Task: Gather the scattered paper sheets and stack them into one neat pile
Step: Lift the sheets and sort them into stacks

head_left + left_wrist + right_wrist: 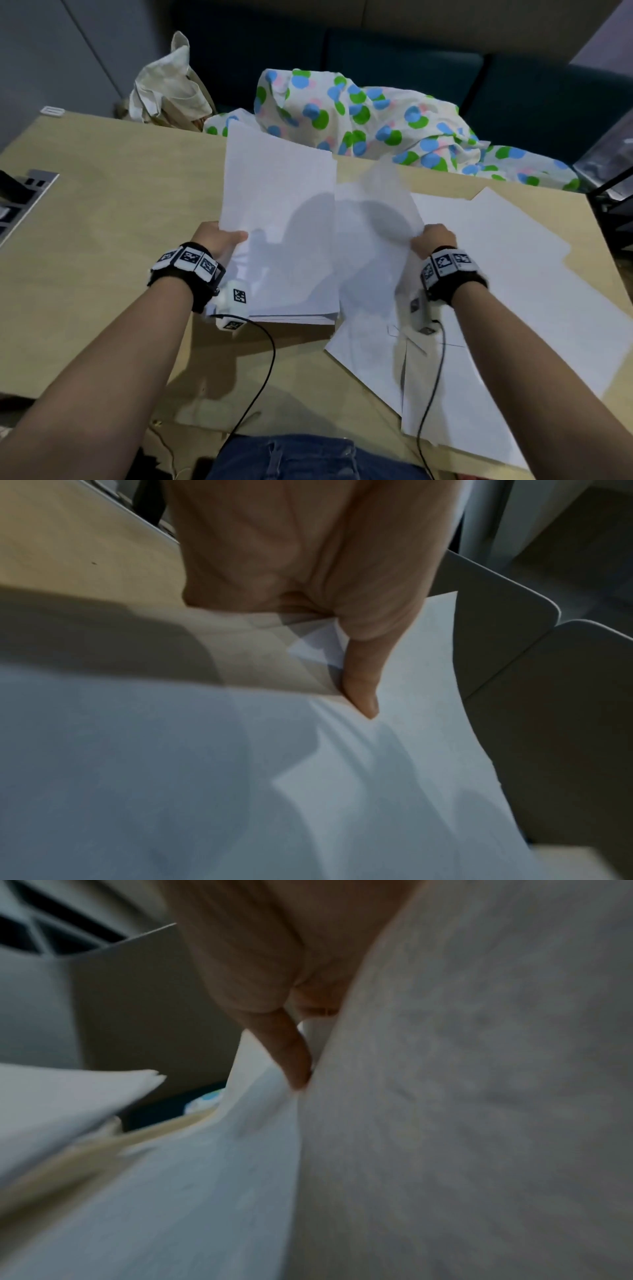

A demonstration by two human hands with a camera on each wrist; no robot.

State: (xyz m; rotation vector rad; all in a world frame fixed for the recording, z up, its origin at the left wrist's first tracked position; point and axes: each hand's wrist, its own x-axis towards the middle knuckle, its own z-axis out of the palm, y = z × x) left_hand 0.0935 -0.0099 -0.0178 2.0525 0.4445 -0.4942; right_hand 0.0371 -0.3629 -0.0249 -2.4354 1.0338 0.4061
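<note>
Two grips: left hand [219, 240] pinching thick white paper stack [281, 219] lifted mid-table; right hand [433, 240] pinching single loose sheet [373, 219]. Better laid squarely on stack; more white sheets [513, 274] lying right.

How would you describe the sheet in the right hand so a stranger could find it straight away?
On the wooden table, white sheets lie scattered to the right. The right hand pinches one sheet; unlike its flat neighbours, it is lifted and curling.
</note>
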